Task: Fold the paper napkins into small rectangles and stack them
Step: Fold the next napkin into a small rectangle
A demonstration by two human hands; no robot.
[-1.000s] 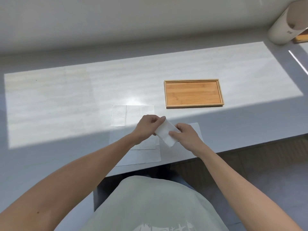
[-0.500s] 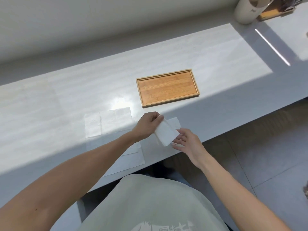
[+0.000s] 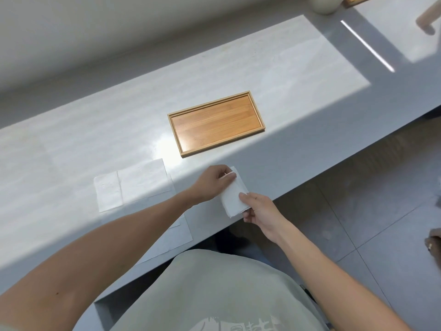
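Observation:
A white paper napkin folded into a small rectangle point(image 3: 232, 199) is held just above the near edge of the grey counter point(image 3: 100, 130). My left hand point(image 3: 212, 181) pinches its far end and my right hand point(image 3: 259, 209) pinches its near corner. Unfolded napkins point(image 3: 133, 182) lie flat on the counter to the left, partly under my left forearm, with another sheet point(image 3: 176, 235) near the counter's front edge.
An empty bamboo tray point(image 3: 216, 123) sits on the counter just beyond my hands. A pale cylindrical container point(image 3: 324, 4) stands at the far right corner. Tiled floor point(image 3: 372, 211) lies to the right below the counter edge.
My right hand has taken hold of the folded napkin's near corner again after being off it. The camera view has swung left and tilted, shifting the tray rightward.

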